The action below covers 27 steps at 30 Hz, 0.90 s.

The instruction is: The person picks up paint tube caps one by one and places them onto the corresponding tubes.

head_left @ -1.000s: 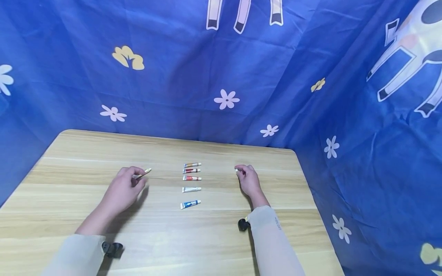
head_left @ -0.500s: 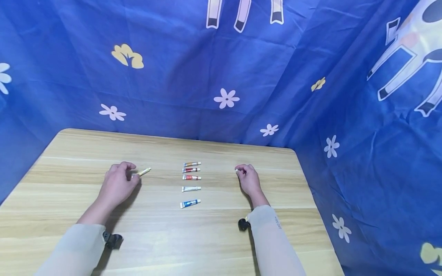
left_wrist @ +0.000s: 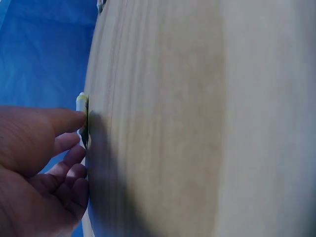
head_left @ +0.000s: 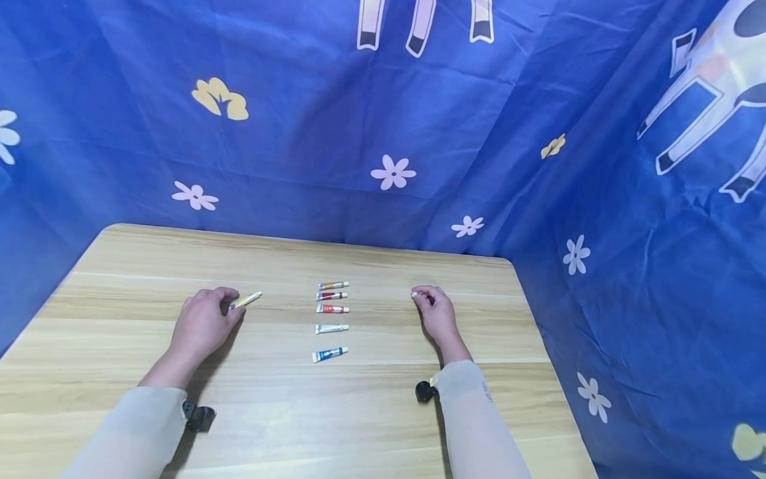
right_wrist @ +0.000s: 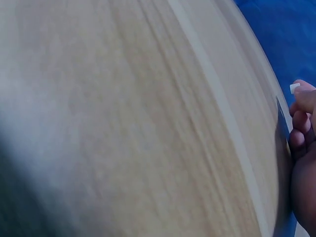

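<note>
My left hand (head_left: pixel 200 324) is at the left side of the table, its thumb and fingers on the lower end of a yellow paint tube (head_left: pixel 248 299). The tube points up and right, white cap outward, close to the wood. In the left wrist view the thumb presses along the tube (left_wrist: pixel 82 106), with the other fingers curled below. On the right, my right hand (head_left: pixel 439 315) pinches a small white piece (right_wrist: pixel 295 88) between thumb and forefinger. Only its pale end shows; I cannot tell whether more of it is hidden in the hand.
Between the hands several paint tubes lie in a column, caps to the right: ochre (head_left: pixel 333 285), dark red (head_left: pixel 332 296), red (head_left: pixel 332 309), white (head_left: pixel 332 328) and blue (head_left: pixel 330 354). A blue printed curtain (head_left: pixel 299 186) hangs behind the wooden table (head_left: pixel 359 426).
The left hand has drawn back slightly to the left and turned over the yellow tube's lower end, showing more of the tube. The right hand has shifted slightly right.
</note>
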Tool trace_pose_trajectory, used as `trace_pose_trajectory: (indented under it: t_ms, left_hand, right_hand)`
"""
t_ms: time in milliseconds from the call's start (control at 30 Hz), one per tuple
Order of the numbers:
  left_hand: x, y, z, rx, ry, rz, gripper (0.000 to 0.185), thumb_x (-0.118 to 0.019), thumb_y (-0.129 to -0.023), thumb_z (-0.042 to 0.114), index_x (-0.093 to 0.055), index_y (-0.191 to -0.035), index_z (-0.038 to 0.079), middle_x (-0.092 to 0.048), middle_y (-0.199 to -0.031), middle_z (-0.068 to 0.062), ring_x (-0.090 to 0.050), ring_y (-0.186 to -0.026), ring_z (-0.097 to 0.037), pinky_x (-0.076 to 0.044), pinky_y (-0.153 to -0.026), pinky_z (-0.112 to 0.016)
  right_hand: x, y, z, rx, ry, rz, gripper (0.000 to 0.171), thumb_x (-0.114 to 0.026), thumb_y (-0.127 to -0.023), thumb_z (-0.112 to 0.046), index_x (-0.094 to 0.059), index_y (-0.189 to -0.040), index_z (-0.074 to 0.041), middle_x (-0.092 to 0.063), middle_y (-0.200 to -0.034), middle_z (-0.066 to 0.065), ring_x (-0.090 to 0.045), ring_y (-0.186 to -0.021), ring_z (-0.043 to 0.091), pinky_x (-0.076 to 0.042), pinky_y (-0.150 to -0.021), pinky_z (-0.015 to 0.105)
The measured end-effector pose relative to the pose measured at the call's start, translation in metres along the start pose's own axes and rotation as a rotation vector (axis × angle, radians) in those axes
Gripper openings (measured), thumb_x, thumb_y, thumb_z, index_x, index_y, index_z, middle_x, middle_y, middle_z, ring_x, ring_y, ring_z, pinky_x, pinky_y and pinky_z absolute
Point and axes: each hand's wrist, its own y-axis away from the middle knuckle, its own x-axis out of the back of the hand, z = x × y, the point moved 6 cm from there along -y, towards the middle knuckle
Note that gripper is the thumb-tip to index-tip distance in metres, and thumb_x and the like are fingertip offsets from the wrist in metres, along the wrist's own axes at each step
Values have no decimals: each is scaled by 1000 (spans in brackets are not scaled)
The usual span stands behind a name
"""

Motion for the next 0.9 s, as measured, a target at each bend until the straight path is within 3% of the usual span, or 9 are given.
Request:
trace_pose_trajectory:
  t_ms: [167, 567, 733, 800, 900]
  left_hand:
    - [-2, -1, 1, 6, -17, 7, 29, -76, -98, 14, -73, -118, -7, -74, -105, -29, -63, -110, -50, -44, -95, -60]
    - [1, -1, 1, -3, -4, -1, 22, -78, -96, 13, -74, -105, -6, -73, -97, -29, -64, -103, -51, -43, -95, -64]
    - [3, 7, 5, 8, 26, -29, 21, -75, -98, 15, -73, -108, -4, -71, -87, -19, -62, -77, -32, -48, -74, -49]
    - [4, 11, 7, 20, 38, -36, 22, -74, -99, 16, -72, -110, -3, -72, -86, -16, -62, -73, -25, -45, -65, -40]
    - [5, 17, 11, 44, 57, -57, 24, -73, -100, 18, -70, -113, -3, -74, -88, -15, -63, -73, -22, -44, -62, -35]
  right_hand:
    - [2, 0, 2, 14, 1, 17, 14, -71, -106, -20, -81, -114, -16, -67, -104, 3, -58, -93, 14, -47, -80, 24]
    - [5, 2, 2, 9, -36, 15, 15, -69, -107, -22, -81, -115, -16, -70, -108, 3, -60, -99, 16, -49, -86, 28]
    - [6, 4, 4, -3, -52, 31, 15, -69, -107, -23, -80, -115, -18, -70, -110, 2, -60, -100, 16, -49, -88, 29]
    - [7, 5, 4, -1, -62, 44, 15, -69, -107, -22, -80, -115, -17, -70, -109, 2, -60, -100, 16, -49, -87, 28]
    - [7, 7, 4, 0, -83, 60, 15, -68, -108, -21, -80, -115, -15, -71, -109, 3, -60, -99, 15, -49, -86, 25]
